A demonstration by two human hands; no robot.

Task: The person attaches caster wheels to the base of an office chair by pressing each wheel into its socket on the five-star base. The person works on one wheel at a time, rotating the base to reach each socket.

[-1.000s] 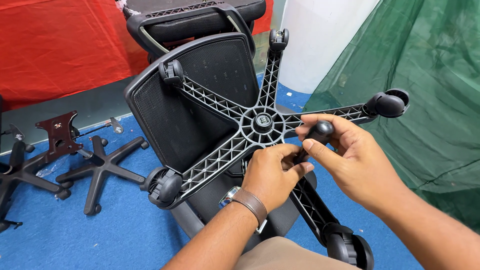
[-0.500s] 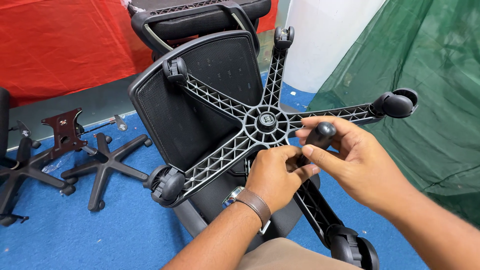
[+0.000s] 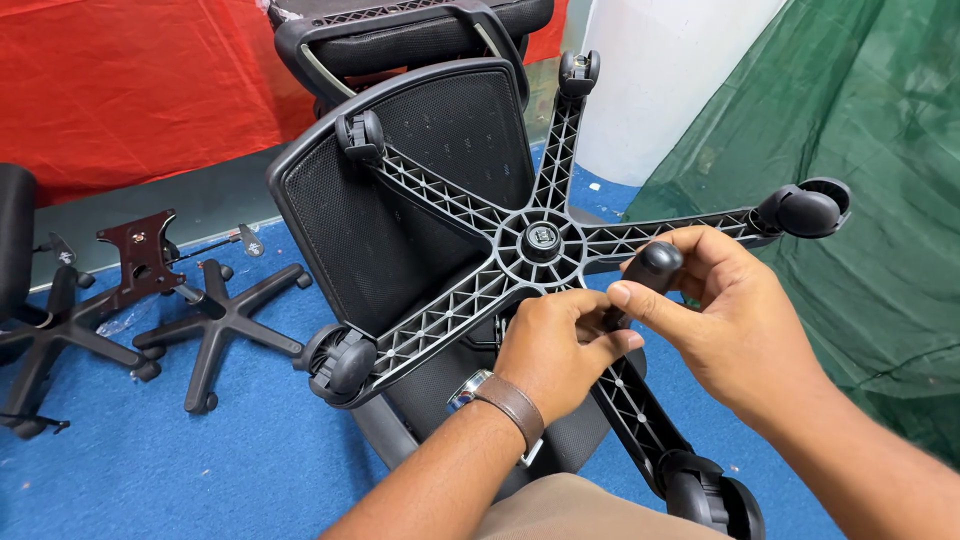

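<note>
An office chair lies upside down with its black five-armed base facing up and casters on the arm ends. My right hand pinches the rounded knob of a black lever just right of the hub. Closed around the lever's lower stem, my left hand wears a brown strap at the wrist and rests against the base's near arm. The stem's lower end is hidden by my fingers.
The chair's mesh backrest lies behind the base on blue carpet. Two spare star bases and a brown metal plate sit at the left. Red cloth, a white pillar and green tarp stand behind.
Both hands and the lever knob have shifted slightly to the right while keeping the same grip. The view has drifted a little, so the chair sits further right.
</note>
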